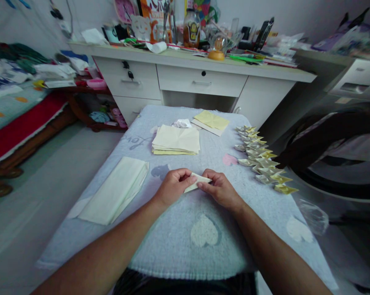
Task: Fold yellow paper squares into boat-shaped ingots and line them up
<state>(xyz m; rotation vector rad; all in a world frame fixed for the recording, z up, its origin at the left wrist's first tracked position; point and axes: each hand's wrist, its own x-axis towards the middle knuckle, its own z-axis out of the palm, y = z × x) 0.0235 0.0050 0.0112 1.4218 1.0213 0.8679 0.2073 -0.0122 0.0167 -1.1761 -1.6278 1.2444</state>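
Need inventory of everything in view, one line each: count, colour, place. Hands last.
Cloth: 1, light blue patterned, foreground
Folded paper: 1, cream, held over cloth
Paper boats: over ten, white and yellow, cloth's right side
Paper stack: 1, cream over yellow, beyond folded paper
Loose sheets: at least two, yellow over white, right of stack
Crumpled wad: 1, white, behind stack
Paper bundle: 1, pale, cloth's left side
Desk: 1, white, far side
Jar: 1, amber, on desk
Desk clutter: too jumbled to count, mixed, desktop
Basin: 1, pink, far left
Bed: 1, red and pale blue, left
Washing machine: 1, grey, right
Left hand: 1, bare, on folded paper
Right hand: 1, bare, on folded paper
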